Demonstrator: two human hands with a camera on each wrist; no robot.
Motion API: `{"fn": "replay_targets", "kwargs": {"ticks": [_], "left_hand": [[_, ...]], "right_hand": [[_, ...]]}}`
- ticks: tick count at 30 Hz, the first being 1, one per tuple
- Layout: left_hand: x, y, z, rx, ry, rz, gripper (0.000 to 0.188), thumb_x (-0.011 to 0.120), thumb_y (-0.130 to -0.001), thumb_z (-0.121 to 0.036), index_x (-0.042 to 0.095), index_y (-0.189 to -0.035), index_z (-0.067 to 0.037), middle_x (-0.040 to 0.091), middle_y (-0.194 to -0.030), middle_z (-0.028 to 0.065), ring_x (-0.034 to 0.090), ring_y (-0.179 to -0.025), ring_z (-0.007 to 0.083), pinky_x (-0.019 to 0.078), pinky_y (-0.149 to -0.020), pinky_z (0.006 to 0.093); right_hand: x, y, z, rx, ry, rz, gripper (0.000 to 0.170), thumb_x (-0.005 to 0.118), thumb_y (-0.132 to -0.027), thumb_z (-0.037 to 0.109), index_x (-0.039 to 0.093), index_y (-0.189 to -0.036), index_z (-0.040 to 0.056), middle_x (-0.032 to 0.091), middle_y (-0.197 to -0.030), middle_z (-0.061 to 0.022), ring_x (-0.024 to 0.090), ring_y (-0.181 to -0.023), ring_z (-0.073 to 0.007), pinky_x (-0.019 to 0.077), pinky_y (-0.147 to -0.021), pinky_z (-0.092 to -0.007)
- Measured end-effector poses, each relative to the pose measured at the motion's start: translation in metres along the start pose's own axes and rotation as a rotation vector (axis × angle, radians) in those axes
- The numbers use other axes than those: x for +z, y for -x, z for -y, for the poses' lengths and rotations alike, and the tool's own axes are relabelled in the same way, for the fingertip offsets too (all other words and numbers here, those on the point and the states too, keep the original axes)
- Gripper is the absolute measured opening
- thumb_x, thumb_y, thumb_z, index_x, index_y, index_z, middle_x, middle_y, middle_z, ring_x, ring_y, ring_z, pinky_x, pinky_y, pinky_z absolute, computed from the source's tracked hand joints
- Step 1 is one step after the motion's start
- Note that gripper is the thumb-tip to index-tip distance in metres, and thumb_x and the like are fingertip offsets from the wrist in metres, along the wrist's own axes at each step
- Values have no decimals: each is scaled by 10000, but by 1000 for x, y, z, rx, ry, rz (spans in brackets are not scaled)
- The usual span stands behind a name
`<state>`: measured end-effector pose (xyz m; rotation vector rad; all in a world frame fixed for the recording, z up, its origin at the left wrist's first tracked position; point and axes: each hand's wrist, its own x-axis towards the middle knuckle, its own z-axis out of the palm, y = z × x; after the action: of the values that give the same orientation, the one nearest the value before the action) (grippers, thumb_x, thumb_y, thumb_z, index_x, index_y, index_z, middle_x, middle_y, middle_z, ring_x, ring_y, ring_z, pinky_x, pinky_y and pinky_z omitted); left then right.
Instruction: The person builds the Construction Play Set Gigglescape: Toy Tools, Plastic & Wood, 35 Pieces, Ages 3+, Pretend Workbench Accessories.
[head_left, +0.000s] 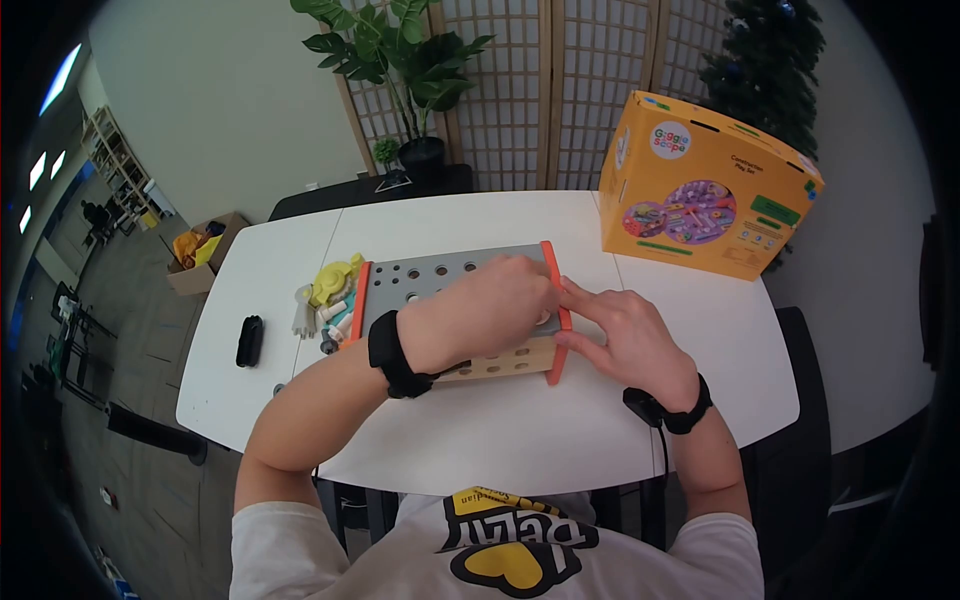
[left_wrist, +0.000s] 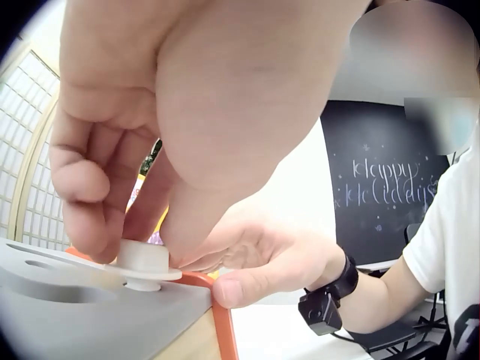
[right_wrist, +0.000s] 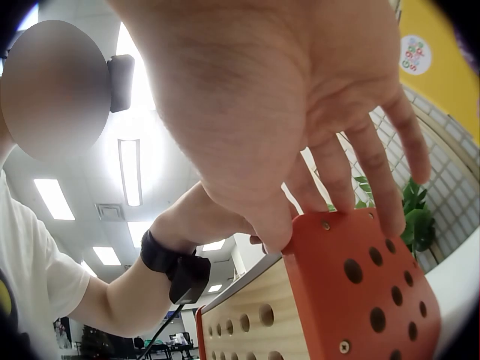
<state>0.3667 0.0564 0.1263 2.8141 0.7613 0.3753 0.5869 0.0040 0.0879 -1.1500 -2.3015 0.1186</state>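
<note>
A toy workbench (head_left: 448,266) with a grey perforated top, wooden front and red end panels (right_wrist: 367,292) stands on the white table. My left hand (head_left: 485,310) is over the right end of its top. In the left wrist view, the fingertips and thumb pinch a white plastic bolt (left_wrist: 144,257) with a wide flange, its lower part at the grey surface (left_wrist: 90,315). My right hand (head_left: 635,340) steadies the right red end panel. Its fingers reach straight along the panel's upper edge and the thumb touches the front corner.
Left of the workbench lie loose toy parts (head_left: 335,300), yellow, teal, white and grey. A black case (head_left: 250,341) rests further left. At the back right stands a large yellow toy box (head_left: 700,190). A cardboard box (head_left: 205,262) sits beyond the table's left edge.
</note>
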Motion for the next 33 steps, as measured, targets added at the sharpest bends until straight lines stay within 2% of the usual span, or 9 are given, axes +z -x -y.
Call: {"fn": "replay_targets", "kwargs": {"ticks": [7,10,13,16,19,25,28,31,33], "left_hand": [[-15,-1,1,110,229,149,151,668,-714,67,692,-853,15,694,-953,176,678,-868,364,555,-804,421],[0,0,-1,92,58,-250,105,680,-732,25,681,-836,10,701,-913,176,684,-863,350,559,-776,418],[-2,1,-7,-88,-117,-214,86,674,-794,-49,703,-855,5,696,-857,173,693,-867,338,567,-769,422],[-11,-3,-13,-254,-213,140,160,670,-854,-136,723,-896,8,700,-903,183,702,-893,334,576,-779,435],[-9,-4,-13,-278,-174,175,210,676,-882,-194,742,-908,4,702,-948,198,705,-916,340,575,-805,424],[-7,3,2,31,82,5,192,686,-793,-14,752,-972,2,705,-936,210,689,-930,369,558,-845,417],[-9,2,3,59,80,133,285,683,-743,56,746,-1016,2,703,-972,211,684,-926,374,551,-840,429],[-11,3,1,53,215,47,203,694,-778,4,745,-975,8,695,-963,195,687,-907,359,552,-818,433],[-8,2,-4,-55,85,-58,161,702,-808,-39,744,-955,12,687,-936,184,688,-894,351,555,-810,433]], "right_hand": [[-1,0,1,19,-1,15,512,766,-868,301,651,-1280,19,690,-756,-175,680,-699,-349,542,-722,-419],[-1,0,0,37,14,57,525,765,-870,309,643,-1293,22,682,-738,-172,680,-696,-345,539,-721,-417],[4,1,-3,-7,9,10,503,761,-874,313,659,-1273,25,712,-816,-183,686,-707,-336,544,-737,-416],[8,2,-6,-40,14,-30,468,757,-876,309,680,-1240,25,733,-923,-193,692,-724,-328,549,-752,-414],[7,2,-5,-38,7,-27,447,756,-878,310,694,-1216,25,737,-1025,-199,697,-744,-326,552,-766,-409],[-2,0,2,52,10,67,446,752,-883,311,692,-1223,29,735,-1058,-200,698,-758,-329,549,-768,-409],[0,1,1,15,-1,25,434,749,-886,304,692,-1218,30,734,-1047,-204,697,-751,-334,548,-764,-411],[-2,1,1,53,14,61,428,751,-882,302,695,-1210,33,735,-1045,-206,696,-752,-338,548,-770,-414],[-1,1,0,37,5,48,450,762,-866,304,691,-1221,38,736,-1043,-203,695,-745,-340,549,-770,-417]]}}
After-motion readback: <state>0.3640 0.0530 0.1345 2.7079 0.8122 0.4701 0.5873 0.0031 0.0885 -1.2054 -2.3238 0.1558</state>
